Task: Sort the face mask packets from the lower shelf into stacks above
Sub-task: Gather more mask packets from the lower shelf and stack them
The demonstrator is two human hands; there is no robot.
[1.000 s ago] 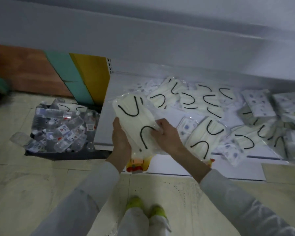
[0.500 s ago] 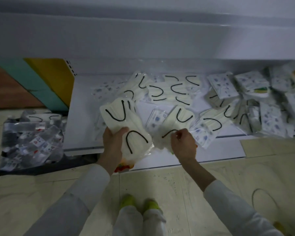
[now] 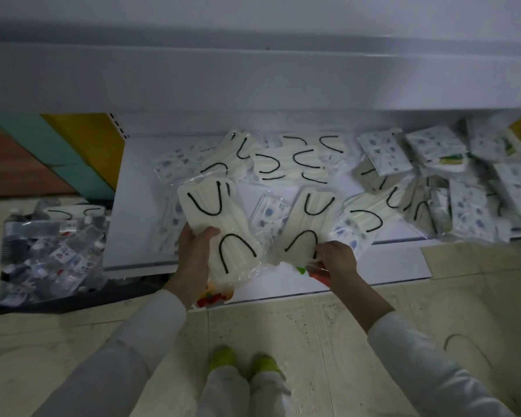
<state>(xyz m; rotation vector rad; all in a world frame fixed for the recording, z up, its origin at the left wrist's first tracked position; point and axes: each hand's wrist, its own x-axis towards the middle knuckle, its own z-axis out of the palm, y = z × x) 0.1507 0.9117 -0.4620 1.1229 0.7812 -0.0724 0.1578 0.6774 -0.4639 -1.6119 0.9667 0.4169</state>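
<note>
Dim, soft frame; upper shelf [image 3: 253,76] face hides the lower shelf [image 3: 139,206] back, print on patterned packets unreadable. Left hand [image 3: 197,254] clenched on a cream mask packet [image 3: 220,224], black ear loops, long axis running toward the shelf's back-left. Right hand [image 3: 337,260] pinches a second cream packet [image 3: 306,227] at the shelf's front edge, tilted back-right

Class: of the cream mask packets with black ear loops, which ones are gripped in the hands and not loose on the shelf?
Two: the packet in the left hand and the packet in the right hand. The others lie loose.
</note>
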